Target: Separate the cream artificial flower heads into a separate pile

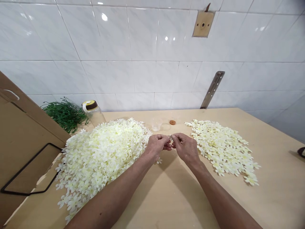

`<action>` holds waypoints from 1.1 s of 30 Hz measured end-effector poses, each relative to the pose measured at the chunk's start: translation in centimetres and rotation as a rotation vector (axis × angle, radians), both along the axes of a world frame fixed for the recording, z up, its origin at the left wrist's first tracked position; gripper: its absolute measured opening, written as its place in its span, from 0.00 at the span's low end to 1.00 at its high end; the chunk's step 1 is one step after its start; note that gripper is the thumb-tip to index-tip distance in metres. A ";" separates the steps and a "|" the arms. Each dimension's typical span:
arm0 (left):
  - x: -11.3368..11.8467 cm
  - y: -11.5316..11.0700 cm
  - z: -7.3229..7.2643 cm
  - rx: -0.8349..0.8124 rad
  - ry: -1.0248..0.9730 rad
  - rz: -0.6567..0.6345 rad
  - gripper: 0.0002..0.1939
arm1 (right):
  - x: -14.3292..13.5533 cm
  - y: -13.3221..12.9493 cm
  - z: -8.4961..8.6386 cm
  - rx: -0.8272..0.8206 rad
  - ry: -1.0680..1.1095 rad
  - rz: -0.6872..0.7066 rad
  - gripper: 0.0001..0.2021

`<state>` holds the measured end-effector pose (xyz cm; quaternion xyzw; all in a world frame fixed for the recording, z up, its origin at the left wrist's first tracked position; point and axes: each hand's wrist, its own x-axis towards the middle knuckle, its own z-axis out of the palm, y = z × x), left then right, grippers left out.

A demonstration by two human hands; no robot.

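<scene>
While flowers (221,144) lie spread right of the disc (172,122), a bigger heap (107,146) remains leftward, left hand (157,145) and right hand (186,148) pinching some unclear thing (171,139).

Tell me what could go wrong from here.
The left forearm is close to the large flower pile and could drag flowers away. The clear cup just beyond the left hand might get knocked. The left hand and right hand meet at pinched fingertips; any small piece there, too hidden to identify, could slip.
</scene>
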<state>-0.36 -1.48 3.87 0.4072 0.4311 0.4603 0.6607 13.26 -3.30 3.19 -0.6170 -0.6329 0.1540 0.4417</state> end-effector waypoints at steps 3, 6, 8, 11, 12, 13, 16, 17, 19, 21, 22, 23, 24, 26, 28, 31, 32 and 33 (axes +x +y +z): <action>0.0 0.2 -0.4 0.036 0.017 -0.004 0.12 | -0.1 0.0 0.1 -0.002 0.012 0.019 0.15; 0.0 0.3 -0.8 0.079 0.079 -0.001 0.10 | -0.2 -0.2 0.3 -0.042 0.061 0.026 0.15; 0.0 0.4 -0.9 0.094 0.096 0.000 0.09 | -0.3 -0.2 0.4 -0.069 0.075 0.017 0.15; 0.1 0.3 -0.8 0.093 0.088 0.001 0.08 | -0.2 0.0 0.3 -0.097 0.076 0.010 0.15; 0.1 0.3 -0.7 0.086 0.082 0.000 0.08 | -0.1 0.1 0.2 -0.102 0.077 0.006 0.15; 0.1 0.2 -0.6 0.075 0.077 0.000 0.07 | -0.1 0.1 0.1 -0.109 0.089 0.006 0.16; 0.1 0.3 -0.4 0.046 0.051 0.004 0.06 | 0.1 0.4 -0.1 -0.168 0.254 0.038 0.16; 0.1 0.3 -0.3 0.040 0.039 0.006 0.06 | 0.1 0.5 -0.2 -0.196 0.341 0.052 0.16; 0.0 0.5 0.0 0.032 0.009 0.006 0.06 | 0.2 0.6 -0.2 -0.235 0.507 0.067 0.17; -0.2 0.6 0.3 0.025 -0.015 -0.006 0.05 | 0.3 0.7 -0.2 -0.237 0.629 0.070 0.18; -0.4 0.7 0.4 0.025 -0.021 -0.013 0.05 | 0.3 0.8 -0.2 -0.232 0.679 0.073 0.19; -0.7 0.9 0.6 0.028 -0.023 -0.020 0.05 | 0.4 0.8 -0.2 -0.233 0.727 0.080 0.19; -1.0 1.1 0.8 0.035 -0.023 -0.024 0.06 | 0.5 0.9 -0.1 -0.238 0.773 0.089 0.19; -1.7 1.5 1.2 0.056 -0.019 -0.026 0.07 | 0.6 0.9 0.0 -0.259 0.860 0.107 0.19; -2.4 2.0 1.4 0.070 -0.019 0.003 0.08 | 0.8 0.9 0.2 -0.287 0.935 0.131 0.19; -3.3 2.6 1.7 0.081 -0.010 0.039 0.08 | 0.9 0.8 0.5 -0.306 1.014 0.189 0.18; -3.4 2.7 1.8 0.083 -0.009 0.045 0.08 | 0.9 0.7 0.6 -0.309 1.029 0.211 0.17; -3.5 2.7 2.0 0.085 -0.009 0.048 0.08 | 1.0 0.7 0.6 -0.311 1.040 0.231 0.17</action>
